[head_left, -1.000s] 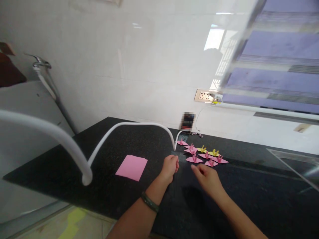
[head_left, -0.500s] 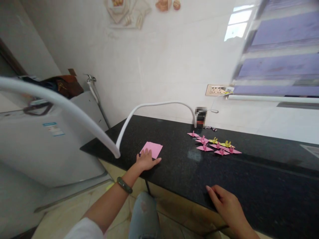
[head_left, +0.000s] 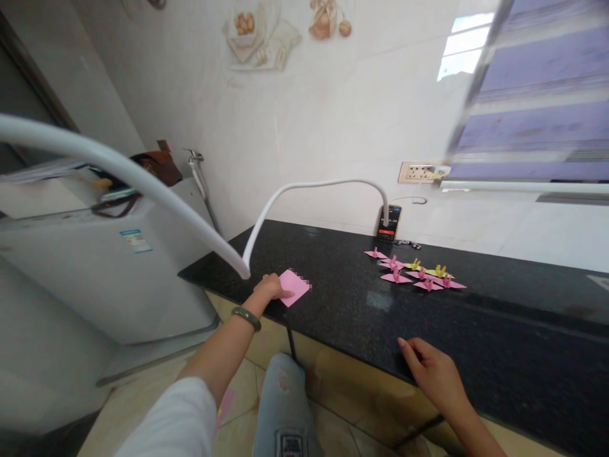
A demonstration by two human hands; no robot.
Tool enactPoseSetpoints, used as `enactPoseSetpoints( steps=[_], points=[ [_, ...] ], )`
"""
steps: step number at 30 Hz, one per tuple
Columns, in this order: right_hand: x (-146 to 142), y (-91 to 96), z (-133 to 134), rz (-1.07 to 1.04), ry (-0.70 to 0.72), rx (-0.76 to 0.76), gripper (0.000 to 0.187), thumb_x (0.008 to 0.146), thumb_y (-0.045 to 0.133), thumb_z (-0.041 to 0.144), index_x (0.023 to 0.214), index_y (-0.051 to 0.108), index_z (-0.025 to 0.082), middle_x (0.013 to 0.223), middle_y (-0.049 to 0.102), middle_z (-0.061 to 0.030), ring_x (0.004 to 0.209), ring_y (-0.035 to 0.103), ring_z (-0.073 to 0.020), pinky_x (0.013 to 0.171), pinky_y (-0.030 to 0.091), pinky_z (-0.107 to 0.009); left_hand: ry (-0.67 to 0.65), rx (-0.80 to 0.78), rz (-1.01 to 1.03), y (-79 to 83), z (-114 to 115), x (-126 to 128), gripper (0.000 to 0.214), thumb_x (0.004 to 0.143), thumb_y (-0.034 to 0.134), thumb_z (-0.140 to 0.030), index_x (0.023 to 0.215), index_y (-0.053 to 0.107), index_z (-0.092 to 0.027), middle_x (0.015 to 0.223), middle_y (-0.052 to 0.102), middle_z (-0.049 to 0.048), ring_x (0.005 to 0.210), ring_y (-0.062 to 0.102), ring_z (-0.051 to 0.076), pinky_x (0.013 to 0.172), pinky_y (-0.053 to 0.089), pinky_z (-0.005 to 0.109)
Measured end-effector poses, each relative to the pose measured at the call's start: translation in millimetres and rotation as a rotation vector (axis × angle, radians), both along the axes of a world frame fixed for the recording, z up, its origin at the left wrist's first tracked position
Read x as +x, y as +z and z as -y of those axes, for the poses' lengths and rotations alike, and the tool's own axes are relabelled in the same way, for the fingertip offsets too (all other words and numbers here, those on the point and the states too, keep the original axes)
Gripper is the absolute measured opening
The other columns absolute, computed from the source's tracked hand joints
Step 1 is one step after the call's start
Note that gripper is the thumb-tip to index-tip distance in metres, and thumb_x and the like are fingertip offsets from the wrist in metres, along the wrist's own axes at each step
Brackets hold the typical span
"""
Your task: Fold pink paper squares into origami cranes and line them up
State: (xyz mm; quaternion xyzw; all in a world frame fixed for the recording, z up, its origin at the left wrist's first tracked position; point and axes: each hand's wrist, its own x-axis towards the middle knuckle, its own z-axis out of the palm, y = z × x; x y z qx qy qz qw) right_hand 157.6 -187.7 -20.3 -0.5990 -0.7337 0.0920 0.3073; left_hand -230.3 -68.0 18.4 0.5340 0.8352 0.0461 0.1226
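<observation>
Grip-wise, the left hand (head_left: pixel 272 287) is down on the near-left corner of the pink paper sheet (head_left: pixel 297 285) with its fingers curled over it. I honestly can't tell if it's pinching the paper or just pressing on it. The right hand (head_left: pixel 431 371) has no grip on anything. Its fingers are loose and a bit spread, resting at the front edge of the counter (head_left: pixel 361 317), well off to the right.

Big to small:
- A washing machine (head_left: pixel 118 273) stands past the counter's left end, with a bag and some clutter on its lid.
- The black speckled counter runs along the tiled wall.
- A white gooseneck arm (head_left: pixel 304 187) arcs over the left part toward the back edge.
- A phone (head_left: pixel 389 222) stands there against the wall, below a wall socket (head_left: pixel 417 172).
- A cluster of paper cranes (head_left: pixel 413 274) sits close together near the back edge, right of the middle. Most are pink, a couple are yellow.
- The sheet lies flat near the front-left corner, well apart from the cranes.
- There's a green bracelet (head_left: pixel 246 317) on the left wrist.

My read on progress: a batch of cranes is already folded. This sheet shows no crease yet, so all of its folding is still left.
</observation>
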Motion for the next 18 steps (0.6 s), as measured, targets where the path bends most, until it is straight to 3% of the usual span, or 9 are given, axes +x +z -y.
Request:
enactPoseSetpoints(
  steps=[4, 8, 14, 18],
  points=[
    [0, -2.1, 0, -0.018, -0.005, 0.021, 0.039, 0.079, 0.035, 0.047, 0.058, 0.054, 0.02, 0.049, 0.054, -0.0005, 0.046, 0.05, -0.014, 0.049, 0.034, -0.023, -0.011, -0.021, 0.055, 11.0, -12, -14, 0.073, 0.028, 0.071, -0.052, 0.088, 0.058, -0.012, 0.101, 0.056, 0.0199, 0.094, 0.051, 0.033, 0.072, 0.039, 0.035],
    [0, -3.4, 0, -0.02, -0.023, 0.034, 0.038, 0.078, 0.036, 0.046, 0.059, 0.055, 0.02, 0.051, 0.055, -0.0005, 0.047, 0.051, -0.0134, 0.05, 0.035, -0.023, 0.002, 0.034, 0.117, 21.4, -12, -22, 0.055, 0.031, 0.074, -0.04, 0.075, 0.059, -0.01, 0.089, 0.061, 0.0185, 0.089, 0.053, 0.034, 0.069, 0.039, 0.035],
    [1, -2.8, 1, 0.038, -0.052, 0.028, 0.037, 0.077, 0.037, 0.047, 0.062, 0.057, 0.02, 0.054, 0.057, -0.0013, 0.048, 0.052, -0.0139, 0.05, 0.035, -0.023, 0.06, 0.159, 0.318, 28.5, 5, -26, 0.025, 0.054, 0.066, -0.033, 0.064, 0.057, -0.011, 0.06, 0.059, 0.0098, 0.072, 0.056, 0.025, 0.058, 0.038, 0.03],
    [5, -3.7, 0, 0.09, -0.054, -0.008, 0.035, 0.076, 0.04, 0.047, 0.066, 0.059, 0.021, 0.058, 0.059, -0.0013, 0.05, 0.054, -0.0143, 0.05, 0.036, -0.023, 0.127, 0.259, 0.48, 28.4, 15, -33, 0.019, 0.066, 0.056, -0.03, 0.059, 0.055, -0.012, 0.048, 0.052, 0.0045, 0.058, 0.052, 0.017, 0.052, 0.036, 0.026]
  ],
)
